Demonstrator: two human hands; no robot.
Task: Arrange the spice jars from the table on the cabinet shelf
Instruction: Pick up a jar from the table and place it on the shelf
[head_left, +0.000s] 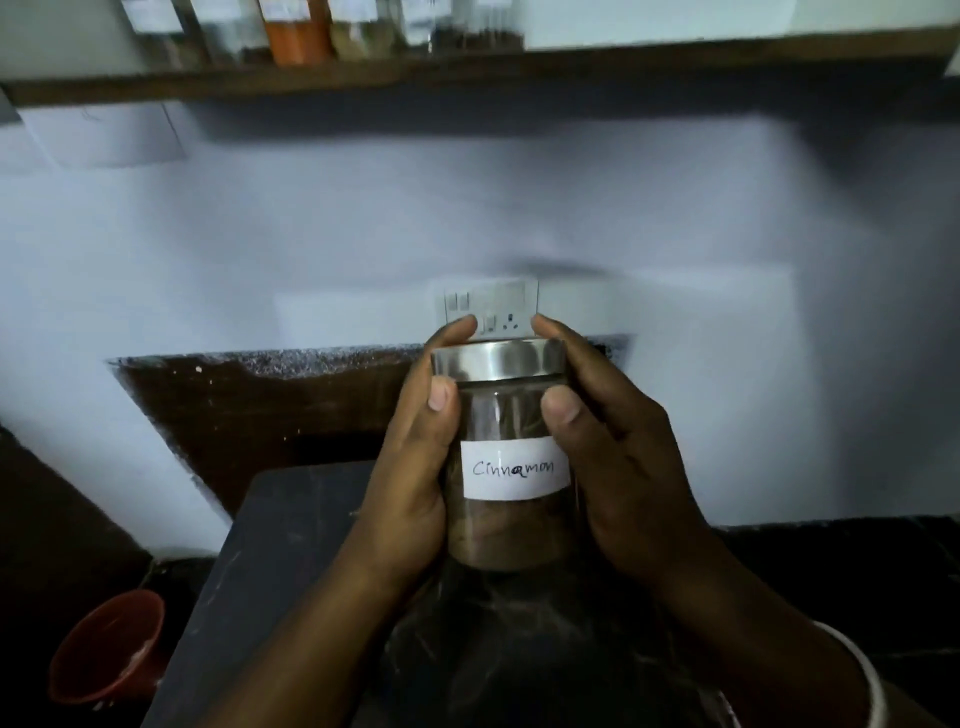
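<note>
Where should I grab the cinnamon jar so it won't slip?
Grip the cinnamon jar around its glass body, one palm on each side, as the left hand and right hand do. It stands upright, and its round sides fit the palms.

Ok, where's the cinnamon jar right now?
In the head view the cinnamon jar is held upright at centre between the left hand and right hand, above the dark table, well below the shelf.
</note>
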